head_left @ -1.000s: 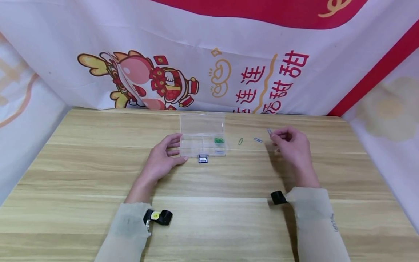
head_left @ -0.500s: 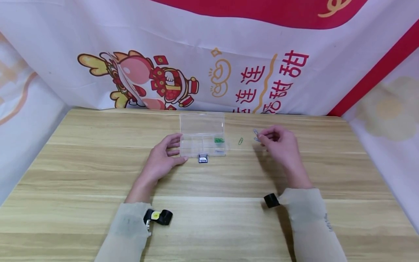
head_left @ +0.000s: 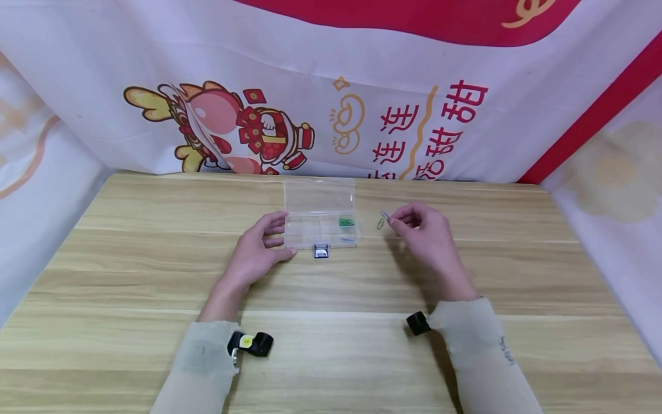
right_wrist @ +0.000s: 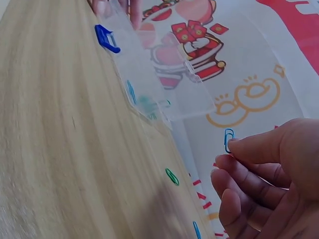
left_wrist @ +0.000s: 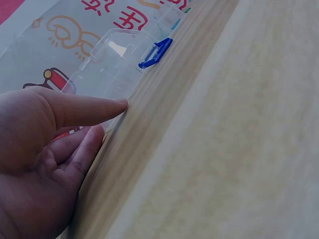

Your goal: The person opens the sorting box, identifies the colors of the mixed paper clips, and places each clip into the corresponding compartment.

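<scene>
A clear plastic compartment box [head_left: 302, 231] lies on the table with its lid [head_left: 319, 195] raised at the back. My left hand [head_left: 256, 247] holds the box's left end, thumb at the front corner and fingers along the side. Between thumb and index finger, my right hand [head_left: 424, 230] pinches a blue paper clip [right_wrist: 229, 139] above the table, right of the box. Beneath it lies a green paper clip [head_left: 380, 224]. Green paper clips [head_left: 346, 222] fill the back right compartment; blue shows in the front right one. Another blue paper clip [right_wrist: 196, 230] lies on the table, hidden by my hand in the head view.
A blue latch [head_left: 321, 251] sticks out from the box's front edge. The wooden table [head_left: 331, 356] ends at a printed cloth [head_left: 310, 69] hanging behind it. More cloth hangs at both sides. Each wrist carries a black camera mount [head_left: 419, 323].
My right hand has moved left with the blue paper clip, past the blue one on the table to above the green one. My left hand and the box have stayed still.
</scene>
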A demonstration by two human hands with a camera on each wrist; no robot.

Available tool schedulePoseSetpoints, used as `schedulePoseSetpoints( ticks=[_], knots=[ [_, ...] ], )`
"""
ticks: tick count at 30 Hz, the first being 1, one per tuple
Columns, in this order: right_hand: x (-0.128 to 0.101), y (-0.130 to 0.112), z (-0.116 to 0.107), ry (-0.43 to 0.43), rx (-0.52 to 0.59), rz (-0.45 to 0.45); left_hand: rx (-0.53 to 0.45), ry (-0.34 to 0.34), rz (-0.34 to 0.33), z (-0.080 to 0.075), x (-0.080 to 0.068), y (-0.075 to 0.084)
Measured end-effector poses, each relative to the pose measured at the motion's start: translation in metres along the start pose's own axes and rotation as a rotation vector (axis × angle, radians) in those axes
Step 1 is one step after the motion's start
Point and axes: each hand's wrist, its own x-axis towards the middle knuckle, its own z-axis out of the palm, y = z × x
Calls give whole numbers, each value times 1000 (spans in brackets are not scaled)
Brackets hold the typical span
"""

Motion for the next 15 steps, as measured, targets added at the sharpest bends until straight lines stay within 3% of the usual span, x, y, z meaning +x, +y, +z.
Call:
schedulePoseSetpoints(
  ticks=[15],
  knots=[
    [-2,-6,22,-63,44,-50,-7,-9,2,-1,0,-1]
  ],
)
